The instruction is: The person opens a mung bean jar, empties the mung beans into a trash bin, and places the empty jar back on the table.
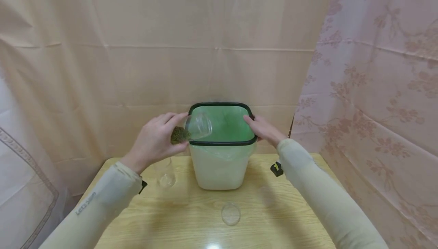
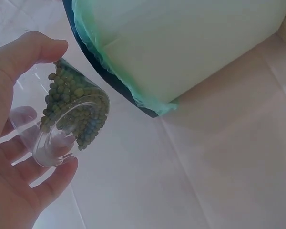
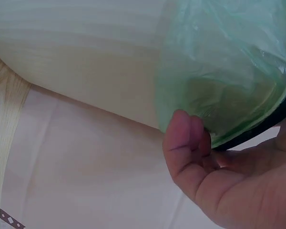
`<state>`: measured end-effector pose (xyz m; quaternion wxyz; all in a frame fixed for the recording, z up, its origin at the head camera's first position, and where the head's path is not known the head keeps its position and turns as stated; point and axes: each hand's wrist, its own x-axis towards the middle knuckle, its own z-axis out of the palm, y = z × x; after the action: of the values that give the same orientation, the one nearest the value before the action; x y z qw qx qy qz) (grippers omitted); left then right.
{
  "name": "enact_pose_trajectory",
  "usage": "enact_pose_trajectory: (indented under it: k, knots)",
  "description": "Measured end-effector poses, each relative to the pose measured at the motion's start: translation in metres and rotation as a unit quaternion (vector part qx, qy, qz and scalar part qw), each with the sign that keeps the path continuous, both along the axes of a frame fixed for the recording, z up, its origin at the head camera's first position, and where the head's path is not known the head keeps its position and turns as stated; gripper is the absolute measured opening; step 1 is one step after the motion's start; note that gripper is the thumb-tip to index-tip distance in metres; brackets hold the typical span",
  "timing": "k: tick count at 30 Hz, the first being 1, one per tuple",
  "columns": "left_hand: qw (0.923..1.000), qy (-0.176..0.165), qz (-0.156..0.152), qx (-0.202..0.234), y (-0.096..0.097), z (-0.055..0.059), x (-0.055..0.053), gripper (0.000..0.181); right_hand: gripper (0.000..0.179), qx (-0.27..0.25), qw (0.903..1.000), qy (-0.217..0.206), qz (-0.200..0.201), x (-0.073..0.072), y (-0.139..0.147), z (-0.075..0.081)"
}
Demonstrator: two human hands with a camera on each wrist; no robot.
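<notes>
My left hand (image 1: pixel 155 138) grips a clear glass jar (image 1: pixel 199 126), tipped on its side with its mouth over the left rim of a white trash bin (image 1: pixel 219 167). Small round green beans (image 2: pixel 69 98) lie in the jar's bottom half, close to its base. A green bag (image 1: pixel 224 123) lines the bin, folded over beneath the black rim (image 1: pixel 222 143). At the bin's right side, my right hand (image 1: pixel 261 127) holds the rim, thumb on top and fingers (image 3: pixel 181 138) curled below against the bag.
A round clear lid (image 1: pixel 230 214) lies on the wooden table (image 1: pixel 191 218) in front of the bin. Another clear glass vessel (image 1: pixel 166 176) stands beneath my left wrist. A beige curtain (image 1: pixel 171 51) hangs behind, with a floral pink one (image 1: pixel 380 100) on the right.
</notes>
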<state>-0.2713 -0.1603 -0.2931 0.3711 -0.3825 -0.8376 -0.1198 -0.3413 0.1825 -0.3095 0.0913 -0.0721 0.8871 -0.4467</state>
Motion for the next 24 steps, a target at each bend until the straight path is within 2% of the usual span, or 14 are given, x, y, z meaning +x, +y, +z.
enact_pose_trajectory:
  k: [5,11,15,20,24]
  knots:
    - [1.0000,-0.001,0.006,0.001,-0.002,0.001,-0.006,0.072,0.051,0.010,0.9999,-0.008,-0.004,0.000,-0.005,0.002]
    - [0.9996,-0.019,0.020,-0.009,-0.004,0.004,-0.016,0.075,0.040,0.015,0.9999,0.000,0.001,-0.002,-0.008,0.002]
    - [0.9995,-0.024,0.016,-0.013,-0.002,0.007,-0.022,0.075,0.037,0.019,0.9998,0.003,-0.002,-0.002,-0.010,0.002]
    - [0.9996,-0.020,0.014,-0.017,-0.001,0.008,-0.028,0.075,0.035,0.004,1.0000,0.001,-0.008,-0.004,-0.012,0.002]
    - [0.9989,-0.029,0.027,-0.026,-0.002,0.009,-0.032,0.077,0.030,-0.011,0.9997,-0.009,-0.019,-0.006,-0.013,0.001]
